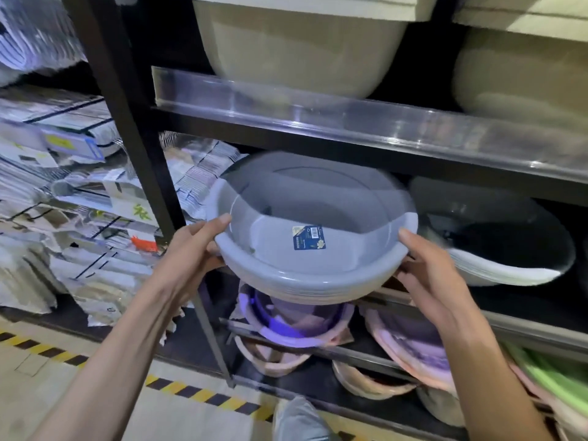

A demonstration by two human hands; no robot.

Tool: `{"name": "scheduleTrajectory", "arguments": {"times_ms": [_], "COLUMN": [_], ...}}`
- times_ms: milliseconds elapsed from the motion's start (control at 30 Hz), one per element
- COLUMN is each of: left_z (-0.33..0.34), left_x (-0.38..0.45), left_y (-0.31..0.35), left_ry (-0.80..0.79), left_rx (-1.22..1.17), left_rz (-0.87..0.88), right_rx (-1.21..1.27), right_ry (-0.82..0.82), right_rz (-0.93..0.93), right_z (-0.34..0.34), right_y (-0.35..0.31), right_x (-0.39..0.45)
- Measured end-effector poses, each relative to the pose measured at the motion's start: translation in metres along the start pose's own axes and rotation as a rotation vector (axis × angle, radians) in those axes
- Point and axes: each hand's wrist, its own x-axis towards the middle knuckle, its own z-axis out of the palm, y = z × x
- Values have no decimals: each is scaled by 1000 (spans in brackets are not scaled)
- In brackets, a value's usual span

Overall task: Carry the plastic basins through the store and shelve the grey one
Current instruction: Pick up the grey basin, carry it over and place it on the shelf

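Left grip (194,246) clasped on the left rim of the grey basin (313,249), thumb over the lip, fingers beneath. Right grip (426,268) grasping the right rim likewise, thumb tip on the lip. Basin located at frame centre, tilted with its mouth toward the camera, blue label (309,237) on the inner wall; far rim blurred, already under the edge of the middle shelf (318,128), near rim projecting past the shelf front. Appears nested on a stack of similar basins, layered rims visible below; whether resting or fully carried cannot be told.

To the right, a dark basin stack (509,249) just beside. Below, pink and purple basins (286,329). Above, large beige tubs (299,43) behind a clear guard strip (350,113).

Risks, as judged: far rim striking the shelf edge overhead if raised during insertion; right knuckles or rim fouling the dark stack; basin sliding forward off the stack if released while tilted and overhanging
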Motion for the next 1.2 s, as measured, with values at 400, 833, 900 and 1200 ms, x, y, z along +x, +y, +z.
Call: {"name": "scheduleTrajectory", "arguments": {"times_ms": [400,833,900,1200], "left_z": [12,13,11,13], "left_x": [64,104,105,104], "left_y": [-4,-19,-21,-28], "left_ry": [-105,-49,-63,-53], "left_rx": [22,51,40,59], "left_rz": [49,-35,-42,-2], "right_rx": [141,283,257,238], "right_ry": [19,100,89,123], "right_rz": [-31,-77,-78,-61], "right_z": [5,3,2,-5], "right_y": [14,45,48,63], "right_x": [63,109,112,114]}}
